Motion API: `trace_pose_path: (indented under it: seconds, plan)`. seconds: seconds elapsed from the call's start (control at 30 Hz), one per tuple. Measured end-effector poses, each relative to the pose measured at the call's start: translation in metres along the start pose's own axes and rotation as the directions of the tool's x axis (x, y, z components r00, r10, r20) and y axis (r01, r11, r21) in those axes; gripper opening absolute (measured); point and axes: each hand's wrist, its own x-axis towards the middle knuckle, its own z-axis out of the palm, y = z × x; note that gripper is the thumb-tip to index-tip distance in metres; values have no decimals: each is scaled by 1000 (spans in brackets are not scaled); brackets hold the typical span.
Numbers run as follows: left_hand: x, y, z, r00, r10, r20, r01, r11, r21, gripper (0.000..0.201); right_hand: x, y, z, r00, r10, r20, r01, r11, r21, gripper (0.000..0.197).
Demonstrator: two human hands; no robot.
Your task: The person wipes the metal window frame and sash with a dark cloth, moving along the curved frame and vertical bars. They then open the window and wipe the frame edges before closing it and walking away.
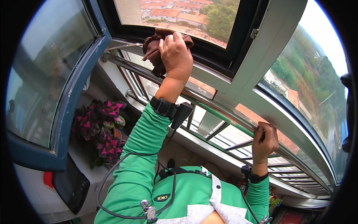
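My left hand (174, 52) is closed on a crumpled brown cloth (152, 48) and presses it against the lower bar of a black window frame (209, 56). Parts of the cloth hang below the fingers. Lower and to the right, my right hand (265, 140) is curled at the metal railing (231, 114), with its fingertips bent against the top bar. Through the mesh-like pane (194, 16) above the cloth, red roofs and a tree show.
At the left, a blue-framed window sash (80, 78) stands swung inward. Below it grow pink-and-dark-leaved potted plants (108, 145), near a black panel-like object (72, 186). A cable (108, 175) loops beside my left arm. Another window pane (304, 74) fills the right.
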Motion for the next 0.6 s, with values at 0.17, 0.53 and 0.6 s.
trace_pose_path:
  seconds: [0.17,0.53,0.6]
  plan:
    - [-26,51,-20,988,148,-33,-152,969,-193,21,0,1,1,1000,-7,-6,7,1000,-5,20]
    - [12,37,-59,879,-362,309,378,138,-915,14,0,1,-2,999,-31,-21,32,999,11,20]
    - [35,37,-63,933,-345,103,200,258,-945,11,0,0,-2,999,-31,-17,32,999,9,20]
